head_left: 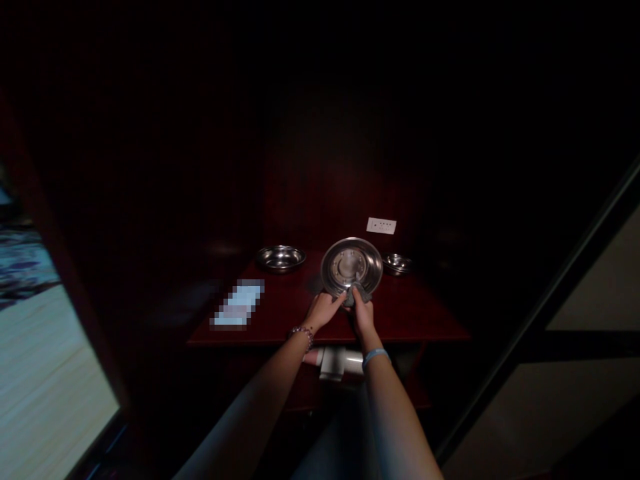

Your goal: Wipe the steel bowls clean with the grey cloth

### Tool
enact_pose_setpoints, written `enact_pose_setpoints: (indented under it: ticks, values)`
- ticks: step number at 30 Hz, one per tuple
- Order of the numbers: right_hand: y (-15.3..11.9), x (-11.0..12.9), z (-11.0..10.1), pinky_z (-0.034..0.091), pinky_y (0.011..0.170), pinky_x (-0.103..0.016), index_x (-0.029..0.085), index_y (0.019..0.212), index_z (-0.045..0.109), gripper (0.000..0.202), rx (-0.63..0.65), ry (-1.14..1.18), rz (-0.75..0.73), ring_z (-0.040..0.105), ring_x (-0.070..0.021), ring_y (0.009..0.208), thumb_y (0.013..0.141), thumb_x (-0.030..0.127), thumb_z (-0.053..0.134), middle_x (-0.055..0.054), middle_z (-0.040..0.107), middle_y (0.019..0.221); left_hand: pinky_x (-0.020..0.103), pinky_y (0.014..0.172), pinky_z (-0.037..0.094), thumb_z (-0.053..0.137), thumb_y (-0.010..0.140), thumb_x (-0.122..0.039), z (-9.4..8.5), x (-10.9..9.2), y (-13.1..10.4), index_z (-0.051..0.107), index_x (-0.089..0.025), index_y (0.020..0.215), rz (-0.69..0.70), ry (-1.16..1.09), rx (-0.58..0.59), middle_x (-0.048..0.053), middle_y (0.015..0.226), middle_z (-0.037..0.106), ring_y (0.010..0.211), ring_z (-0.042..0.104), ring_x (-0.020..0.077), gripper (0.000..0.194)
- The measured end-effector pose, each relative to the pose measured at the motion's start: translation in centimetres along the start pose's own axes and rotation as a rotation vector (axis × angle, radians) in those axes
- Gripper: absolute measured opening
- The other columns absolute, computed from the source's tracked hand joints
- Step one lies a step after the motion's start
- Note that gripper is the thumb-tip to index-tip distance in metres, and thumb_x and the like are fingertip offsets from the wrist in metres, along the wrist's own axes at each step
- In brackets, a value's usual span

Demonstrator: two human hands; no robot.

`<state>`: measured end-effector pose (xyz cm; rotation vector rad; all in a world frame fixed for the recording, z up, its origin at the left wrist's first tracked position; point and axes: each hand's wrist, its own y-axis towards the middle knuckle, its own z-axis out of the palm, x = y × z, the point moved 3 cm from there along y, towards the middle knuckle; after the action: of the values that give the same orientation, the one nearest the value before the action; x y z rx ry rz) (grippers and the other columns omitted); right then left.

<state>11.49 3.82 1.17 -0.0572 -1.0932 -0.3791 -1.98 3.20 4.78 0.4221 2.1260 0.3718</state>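
A shiny round metal basin point(351, 263) is held tilted up over the dark red shelf point(280, 320), its hollow side toward me. My left hand point(326, 308) grips the near left rim, thumb on the inner edge. At the near right rim, my right hand point(363, 312) is closed on a grey cloth point(356, 295), pressed against the rim. The fingers under the basin are hidden. Another metal basin point(281, 259) rests on the shelf at the left. Small metal bowls point(399, 263), apparently stacked, sit behind the held basin at the right.
A white socket panel point(381, 226) is on the back wall. A blurred-out pale rectangle point(239, 305) lies on the shelf's left side. Below the shelf, a white and pink object point(340, 362) shows between my arms. Dark cabinet walls stand on both sides.
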Motion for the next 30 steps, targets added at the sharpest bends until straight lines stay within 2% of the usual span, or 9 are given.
enact_pose_setpoints:
  ticks: [6,14,23,30]
  values:
    - [0.1,-0.2,0.0,0.054,0.053,-0.022,0.011,0.101,0.072,0.052,0.008,0.0,0.003,0.07,-0.0165,0.067,0.067,0.05,0.077,-0.004,0.076,0.081,0.027,0.09,0.047,0.046,0.092,-0.051,0.4,0.7,0.4,0.076,-0.016,0.104,0.013,0.004,0.034,0.011,0.106,0.076,0.109,0.067,0.0246,0.047]
    - [0.0,-0.1,0.3,0.057,0.055,-0.024,0.011,0.098,0.071,0.048,0.009,0.061,0.039,0.072,-0.0177,0.068,0.067,0.047,0.078,-0.004,0.076,0.078,0.027,0.082,0.048,0.041,0.094,-0.051,0.4,1.0,0.6,0.076,-0.014,0.092,0.021,0.062,0.013,0.013,0.093,0.077,0.097,0.07,0.0239,0.051]
    - [-0.2,0.2,0.4,0.061,0.062,-0.027,0.012,0.101,0.071,0.048,0.012,0.089,0.029,0.073,-0.019,0.072,0.067,0.045,0.079,-0.005,0.077,0.082,0.028,0.081,0.049,0.042,0.096,-0.041,0.1,1.0,0.8,0.075,-0.012,0.094,-0.003,0.07,-0.082,0.015,0.097,0.076,0.094,0.07,0.0224,0.044]
    - [-0.2,0.2,0.5,0.06,0.063,-0.027,0.011,0.102,0.071,0.05,0.006,0.09,0.039,0.072,-0.0178,0.071,0.066,0.045,0.08,-0.006,0.077,0.086,0.029,0.076,0.049,0.039,0.098,-0.041,-0.1,1.5,1.0,0.074,-0.01,0.084,0.004,0.075,-0.182,0.015,0.08,0.075,0.083,0.07,0.0216,0.048]
